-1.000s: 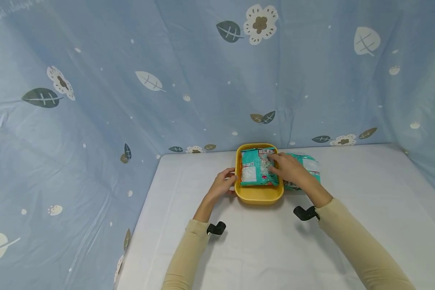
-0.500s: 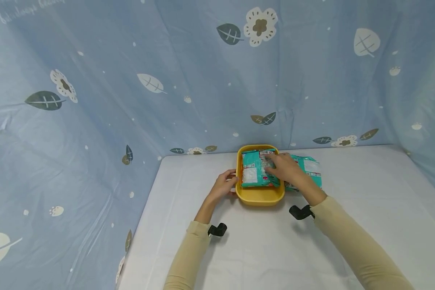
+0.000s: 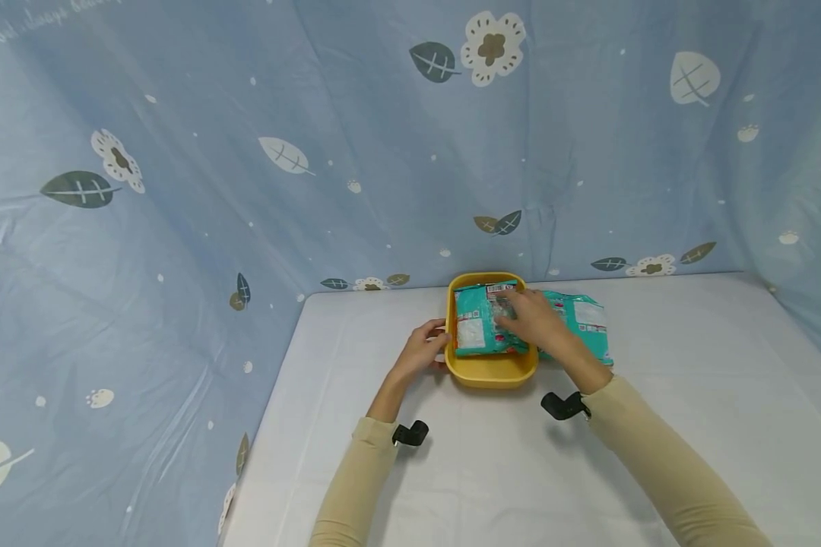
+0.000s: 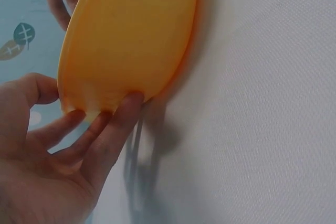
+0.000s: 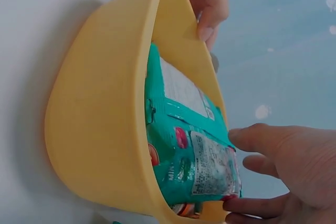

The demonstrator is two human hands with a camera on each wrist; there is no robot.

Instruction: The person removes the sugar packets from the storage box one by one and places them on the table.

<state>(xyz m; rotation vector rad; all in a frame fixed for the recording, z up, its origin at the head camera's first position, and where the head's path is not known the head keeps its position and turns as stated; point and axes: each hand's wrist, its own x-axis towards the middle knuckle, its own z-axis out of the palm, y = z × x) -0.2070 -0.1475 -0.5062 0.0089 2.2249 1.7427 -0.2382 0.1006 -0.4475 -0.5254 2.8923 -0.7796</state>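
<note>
A pale blue cloth backdrop [image 3: 356, 129] hung behind and to both sides, closing off the space like a tent. It was printed with white flowers with brown centres, dark green and white leaves, small white paw marks and dots, and it showed creases and folds, most of them on the left. A white table [image 3: 465, 471] stood in front of it, its surface smooth and matt. The light was soft and even, with only faint shadows on the tabletop

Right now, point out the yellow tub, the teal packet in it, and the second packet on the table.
yellow tub [image 3: 490, 374], head view, near wall
teal packet in the tub [image 3: 477, 323], head view, left half of its face
second teal packet [image 3: 586, 319], head view, right end
</note>
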